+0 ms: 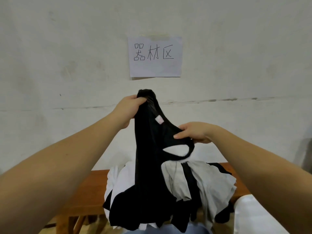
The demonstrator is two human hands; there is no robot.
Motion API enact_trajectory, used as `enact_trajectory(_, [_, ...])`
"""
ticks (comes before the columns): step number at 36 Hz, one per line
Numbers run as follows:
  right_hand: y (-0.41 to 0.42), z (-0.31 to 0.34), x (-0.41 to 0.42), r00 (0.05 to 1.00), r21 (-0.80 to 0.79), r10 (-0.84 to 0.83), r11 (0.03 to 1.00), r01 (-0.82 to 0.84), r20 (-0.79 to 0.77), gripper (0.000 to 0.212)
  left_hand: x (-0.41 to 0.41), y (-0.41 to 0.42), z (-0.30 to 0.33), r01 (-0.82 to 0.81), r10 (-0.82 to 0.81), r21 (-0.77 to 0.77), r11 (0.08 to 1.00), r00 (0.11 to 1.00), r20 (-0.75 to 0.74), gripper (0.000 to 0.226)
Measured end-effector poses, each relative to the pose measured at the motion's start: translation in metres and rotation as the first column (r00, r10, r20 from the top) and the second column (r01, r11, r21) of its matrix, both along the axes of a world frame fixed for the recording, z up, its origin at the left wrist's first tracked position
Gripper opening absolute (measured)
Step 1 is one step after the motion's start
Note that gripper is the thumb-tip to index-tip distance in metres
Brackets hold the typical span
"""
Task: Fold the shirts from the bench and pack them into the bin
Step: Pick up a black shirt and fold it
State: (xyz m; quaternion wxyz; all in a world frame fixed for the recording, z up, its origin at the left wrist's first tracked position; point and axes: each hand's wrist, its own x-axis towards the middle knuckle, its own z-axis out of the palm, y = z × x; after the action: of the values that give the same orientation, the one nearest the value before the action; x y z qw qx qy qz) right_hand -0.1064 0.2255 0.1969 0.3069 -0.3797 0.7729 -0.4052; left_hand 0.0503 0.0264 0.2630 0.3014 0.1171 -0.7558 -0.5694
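A black shirt [148, 159] hangs in the air over the bench, a small white label showing near its collar. My left hand [125, 109] grips the bunched top of it, raised high. Lower and to the right, my right hand [194, 132] pinches the collar edge. The shirt's hem drapes down onto a pile of shirts [207, 181] in white, grey and black that lies on the brown wooden bench [94, 186]. No bin shows in this view.
A white wall stands close behind the bench, with a paper sign [155, 56] taped to it. A white object [253, 215] sits at the lower right edge. Blue fabric [168, 229] shows at the bottom.
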Motion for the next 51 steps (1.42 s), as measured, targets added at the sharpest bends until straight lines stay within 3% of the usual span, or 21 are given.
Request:
enact_trajectory(3, [0.007, 0.001, -0.002, 0.987, 0.042, -0.1, 0.993, 0.106, -0.122, 0.018, 0.006, -0.004, 0.01, -0.055, 0.055, 0.007, 0.998, 0.997, -0.056, 0.01])
enact_trajectory(6, [0.008, 0.008, -0.005, 0.964, -0.032, -0.231, 0.973, 0.229, -0.13, 0.018, 0.012, -0.009, 0.019, -0.082, 0.081, -0.004, 0.997, 0.992, -0.093, 0.011])
enact_trajectory(8, [0.009, 0.017, -0.004, 0.953, -0.133, -0.303, 0.946, 0.297, -0.026, 0.014, 0.017, -0.013, 0.025, -0.092, 0.089, -0.031, 0.995, 0.991, -0.098, 0.012])
enact_trajectory(10, [0.011, 0.027, -0.003, 0.924, -0.262, -0.332, 0.889, 0.374, 0.192, 0.006, 0.022, -0.016, 0.031, -0.124, 0.115, -0.079, 0.989, 0.987, -0.109, 0.011])
enact_trajectory(15, [0.015, 0.062, 0.012, 0.863, -0.434, -0.194, 0.8, 0.414, 0.467, 0.018, 0.039, -0.017, 0.047, -0.209, 0.184, -0.257, 0.944, 0.976, -0.118, 0.019])
enact_trajectory(17, [0.018, 0.078, 0.02, 0.854, -0.517, -0.099, 0.758, 0.397, 0.51, 0.028, 0.046, -0.016, 0.055, -0.204, 0.175, -0.247, 0.947, 0.976, -0.133, 0.02])
enact_trajectory(20, [0.024, 0.1, 0.032, 0.845, -0.645, 0.073, 0.681, 0.346, 0.53, 0.013, 0.057, -0.013, 0.068, -0.199, 0.167, -0.22, 0.955, 0.974, -0.155, 0.024])
enact_trajectory(22, [0.027, 0.112, 0.037, 0.821, -0.708, 0.151, 0.606, 0.363, 0.551, 0.018, 0.065, -0.013, 0.077, -0.211, 0.179, -0.248, 0.946, 0.973, -0.144, 0.027])
enact_trajectory(27, [0.03, 0.129, 0.039, 0.875, -0.697, -0.022, 0.595, 0.401, 0.485, 0.015, 0.09, -0.014, 0.099, -0.288, 0.336, -0.526, 0.8, 0.942, -0.005, 0.04])
enact_trajectory(28, [0.031, 0.131, 0.04, 0.88, -0.692, -0.058, 0.595, 0.409, 0.471, 0.015, 0.095, -0.014, 0.104, -0.267, 0.32, -0.525, 0.808, 0.947, 0.011, 0.039])
enact_trajectory(30, [0.035, 0.137, 0.042, 0.89, -0.684, -0.101, 0.604, 0.41, 0.444, 0.013, 0.104, -0.016, 0.111, -0.193, 0.22, -0.411, 0.891, 0.975, 0.019, 0.033])
enact_trajectory(33, [0.042, 0.152, 0.045, 0.885, -0.722, -0.034, 0.564, 0.4, 0.464, 0.01, 0.111, -0.018, 0.118, -0.036, 0.035, -0.045, 0.998, 0.999, -0.034, 0.021])
enact_trajectory(36, [0.045, 0.159, 0.05, 0.879, -0.778, 0.089, 0.513, 0.363, 0.469, 0.019, 0.112, -0.015, 0.119, 0.095, -0.063, 0.218, 0.971, 0.987, -0.149, 0.022])
enact_trajectory(38, [0.044, 0.153, 0.053, 0.896, -0.729, 0.057, 0.604, 0.321, 0.441, 0.017, 0.111, -0.011, 0.116, 0.135, -0.082, 0.287, 0.948, 0.979, -0.189, 0.025])
enact_trajectory(41, [0.042, 0.141, 0.056, 0.861, -0.628, 0.029, 0.697, 0.347, 0.508, 0.012, 0.106, -0.007, 0.107, 0.159, -0.088, 0.328, 0.931, 0.971, -0.224, 0.022])
enact_trajectory(44, [0.04, 0.14, 0.057, 0.819, -0.705, 0.092, 0.568, 0.424, 0.566, 0.019, 0.099, -0.007, 0.096, 0.06, -0.008, 0.294, 0.954, 0.985, -0.175, 0.015])
enact_trajectory(46, [0.038, 0.141, 0.058, 0.863, -0.764, 0.088, 0.516, 0.389, 0.498, 0.028, 0.095, -0.011, 0.09, -0.096, 0.142, 0.258, 0.961, 0.976, -0.166, 0.014])
enact_trajectory(48, [0.034, 0.139, 0.058, 0.924, -0.786, 0.027, 0.536, 0.31, 0.382, 0.034, 0.093, -0.012, 0.087, -0.191, 0.234, 0.208, 0.959, 0.95, -0.206, 0.016])
enact_trajectory(51, [0.031, 0.133, 0.057, 0.977, -0.769, -0.153, 0.603, 0.211, 0.148, 0.035, 0.09, -0.009, 0.083, -0.081, 0.109, 0.108, 0.991, 0.954, -0.28, 0.014])
